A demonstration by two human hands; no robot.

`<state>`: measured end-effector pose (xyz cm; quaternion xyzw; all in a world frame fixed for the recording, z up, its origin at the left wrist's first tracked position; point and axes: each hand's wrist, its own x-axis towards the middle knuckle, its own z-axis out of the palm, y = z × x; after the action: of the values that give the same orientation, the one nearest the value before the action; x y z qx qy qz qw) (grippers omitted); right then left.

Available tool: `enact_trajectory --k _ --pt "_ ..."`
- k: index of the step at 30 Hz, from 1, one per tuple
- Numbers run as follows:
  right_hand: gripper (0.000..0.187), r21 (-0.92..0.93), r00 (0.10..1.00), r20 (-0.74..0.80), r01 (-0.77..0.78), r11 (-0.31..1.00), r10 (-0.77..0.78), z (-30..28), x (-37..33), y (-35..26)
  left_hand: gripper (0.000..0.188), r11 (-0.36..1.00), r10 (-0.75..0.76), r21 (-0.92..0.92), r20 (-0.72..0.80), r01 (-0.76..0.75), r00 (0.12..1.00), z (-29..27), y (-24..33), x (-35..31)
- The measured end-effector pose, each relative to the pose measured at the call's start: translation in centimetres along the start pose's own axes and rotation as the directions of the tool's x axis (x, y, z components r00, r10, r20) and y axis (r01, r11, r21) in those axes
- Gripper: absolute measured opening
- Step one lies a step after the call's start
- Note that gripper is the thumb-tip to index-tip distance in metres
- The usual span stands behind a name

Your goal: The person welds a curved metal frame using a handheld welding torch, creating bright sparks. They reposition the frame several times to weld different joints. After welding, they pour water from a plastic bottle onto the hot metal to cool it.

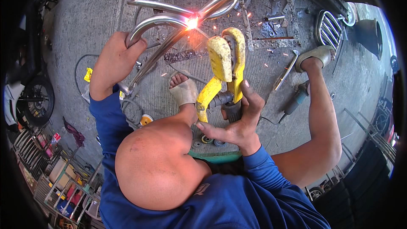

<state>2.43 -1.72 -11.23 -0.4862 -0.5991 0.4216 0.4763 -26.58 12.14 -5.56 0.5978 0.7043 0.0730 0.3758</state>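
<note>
My left hand (113,65) is wrapped round the near end of a bent shiny metal tube (159,19). In my right hand (241,130) I grip the yellow, dirt-speckled welding electrode holder (219,59) by its lower end, thumb and fingers around it. A thin electrode runs from its jaws toward a bright welding arc (192,22) where the bent tube meets other tubes of a metal frame (161,6). Glare hides the joint itself, and sparks fly around it. A straight tube (157,55) slants down from the joint, passing beside my left hand.
A chipping hammer (286,70) and an angle grinder (296,99) lie on the concrete floor at right. My sandalled feet stand either side. Rusty angle bars (271,43) and metal scraps lie beyond the holder. Cables trail at left, near a motorcycle wheel (37,100). Grinding discs (206,139) lie close to me.
</note>
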Motion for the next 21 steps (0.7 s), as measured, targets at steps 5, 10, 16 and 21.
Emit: enact_trajectory --k 5,10,16,21 --pt "0.116 -0.037 1.000 -0.013 0.006 0.999 -0.006 0.1 -0.1 0.0 0.038 1.000 0.009 -0.021 0.013 -0.009 1.000 0.0 -0.2 0.1" --pt "0.117 -0.069 0.998 -0.021 0.051 0.996 -0.053 0.2 0.4 0.0 0.041 0.994 -0.006 -0.106 0.010 0.007 1.000 0.0 -0.6 0.3" --pt "0.115 -0.030 0.997 -0.016 0.079 0.996 -0.080 0.4 1.2 -0.1 0.040 0.998 -0.049 -0.040 0.004 0.049 0.999 -0.1 -0.5 0.4" --pt "0.114 0.001 0.995 0.031 0.100 0.995 -0.100 0.3 1.2 -0.3 0.038 1.000 0.008 -0.027 -0.020 -0.008 1.000 0.0 -0.5 0.2"
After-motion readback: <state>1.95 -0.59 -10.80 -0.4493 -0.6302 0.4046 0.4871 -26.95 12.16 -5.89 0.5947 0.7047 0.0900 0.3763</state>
